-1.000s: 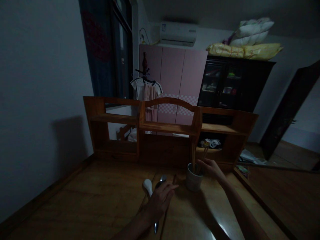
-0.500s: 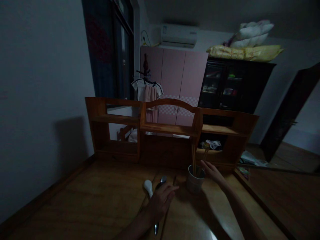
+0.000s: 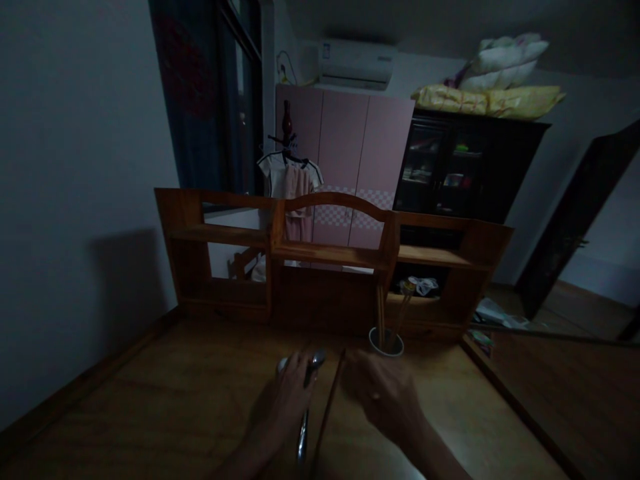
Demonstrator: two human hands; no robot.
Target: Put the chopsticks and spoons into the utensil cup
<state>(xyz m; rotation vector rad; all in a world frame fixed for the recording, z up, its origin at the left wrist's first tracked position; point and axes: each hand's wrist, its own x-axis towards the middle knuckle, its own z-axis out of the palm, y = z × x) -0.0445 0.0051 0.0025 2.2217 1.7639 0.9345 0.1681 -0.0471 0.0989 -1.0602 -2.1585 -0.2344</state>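
Brown slim stick (image 3: 327,407) on table (image 3: 150,387), long axis near to far, between hands. Right hand (image 3: 385,393) nearer, just right of stick's far end: fingers curled, blurred. Left hand (image 3: 280,403): fingers bunched at metal spoon (image 3: 317,359). Can't tell whether either grips.

A wooden table (image 3: 145,393) fills the lower frame. A shelf (image 3: 330,253) stands along its far edge, mid-frame. Right of centre stands a cup (image 3: 399,347); at lower centre lie a dark stick (image 3: 327,410), a metal spoon (image 3: 303,437) and a mostly hidden white spoon (image 3: 282,365).
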